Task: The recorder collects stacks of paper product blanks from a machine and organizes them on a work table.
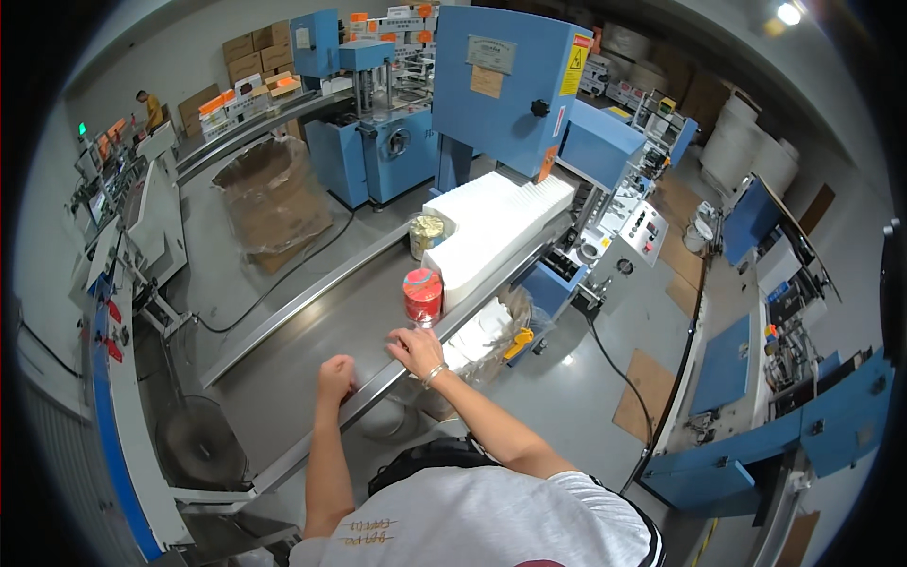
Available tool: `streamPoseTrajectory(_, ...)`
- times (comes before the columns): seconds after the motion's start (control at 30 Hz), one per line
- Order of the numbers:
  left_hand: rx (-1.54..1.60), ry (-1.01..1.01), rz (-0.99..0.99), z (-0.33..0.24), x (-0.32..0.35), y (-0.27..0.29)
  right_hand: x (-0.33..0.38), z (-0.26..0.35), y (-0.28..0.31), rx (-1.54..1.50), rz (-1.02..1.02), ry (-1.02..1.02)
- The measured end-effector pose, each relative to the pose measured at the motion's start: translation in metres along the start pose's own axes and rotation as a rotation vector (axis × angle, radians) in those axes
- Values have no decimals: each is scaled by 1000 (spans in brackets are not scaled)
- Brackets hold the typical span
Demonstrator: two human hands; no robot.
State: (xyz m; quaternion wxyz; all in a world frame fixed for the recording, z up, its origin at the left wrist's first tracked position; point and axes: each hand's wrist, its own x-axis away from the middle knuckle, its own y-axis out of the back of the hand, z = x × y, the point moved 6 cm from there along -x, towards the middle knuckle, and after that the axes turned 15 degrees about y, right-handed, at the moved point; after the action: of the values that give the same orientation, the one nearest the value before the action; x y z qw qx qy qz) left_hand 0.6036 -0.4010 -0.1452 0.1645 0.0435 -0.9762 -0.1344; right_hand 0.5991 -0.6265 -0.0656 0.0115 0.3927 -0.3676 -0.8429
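Observation:
My left hand (pixel 337 380) is curled into a loose fist by the metal rail at the near side of a steel trough (pixel 312 326). Nothing shows in it. My right hand (pixel 416 352) lies over the same rail with its fingers bent and partly spread, just below a red printed cylindrical package (pixel 422 297). A small gap seems to part the fingertips from it. Beyond stands a yellow-green cylindrical package (pixel 427 238). Both lean close to long rows of white tissue-like stacks (pixel 501 227) lying in the trough.
A blue machine (pixel 510 85) stands over the far end of the stacks. Below the rail hangs a clear bag (pixel 482 340) with white pieces. A large plastic-lined bin (pixel 272 203) stands at left. A black cable (pixel 283 269) crosses the floor. Another person (pixel 151 111) is far off.

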Motion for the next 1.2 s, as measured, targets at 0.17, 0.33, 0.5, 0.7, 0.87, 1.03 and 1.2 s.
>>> streamPoseTrajectory(0.17, 13, -24, 25, -8, 2, -5, -1, -2, 4, -25, 11, -23)
streamPoseTrajectory(0.33, -10, 14, 30, -19, 12, -6, 1, -6, 0, 25, 70, -5)
streamPoseTrajectory(0.5, -109, 0, 7, -11, 10, -2, 0, -1, -3, 34, 81, -9)
streamPoseTrajectory(0.7, -163, -22, 7, -25, 14, -8, -6, -2, -5, 0, 17, 112)
streamPoseTrajectory(0.87, -66, 39, 25, -10, 11, -3, -5, -10, -26, -240, 159, -11)
streamPoseTrajectory(1.03, 11, 135, -20, -15, 21, -3, 0, -16, -37, -410, 282, 65)
streamPoseTrajectory(1.2, -37, 115, -67, -19, 10, -6, 8, -26, -69, -459, 282, 134)
